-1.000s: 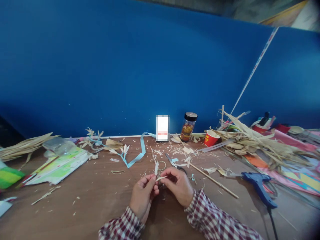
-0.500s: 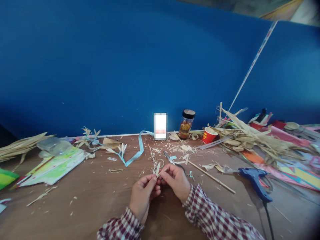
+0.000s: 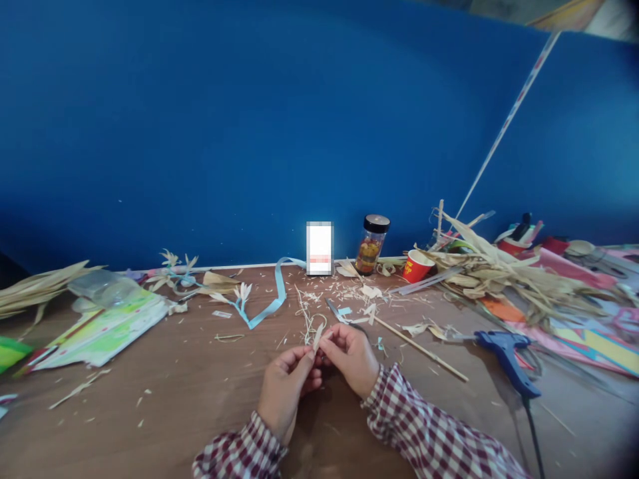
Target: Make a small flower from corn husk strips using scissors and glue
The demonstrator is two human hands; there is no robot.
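My left hand (image 3: 287,382) is closed, thumb against fingers, on a small pale strip of dried husk (image 3: 318,334) that points up from the fingertips. Close against it, my right hand (image 3: 353,356) pinches at the same piece; whether it grips the strip itself or a thin thread is too small to tell. Just beyond the hands lie scissors (image 3: 332,307), partly hidden behind the right hand. Thin curled fibres (image 3: 307,313) and many pale scraps are scattered on the brown table (image 3: 174,412) around them.
At the back stand a black-lidded jar (image 3: 373,245) and a red paper cup (image 3: 418,266). A blue glue gun (image 3: 508,359) with its cord lies right, near a thin stick (image 3: 422,348) and a heap of dried husks (image 3: 494,273). Blue ribbon (image 3: 279,293) and husk flowers (image 3: 242,296) lie left of centre.
The husk strip between my fingertips has tilted slightly to the right, and the right fingers have come closer to it. The camera view has shifted a little.
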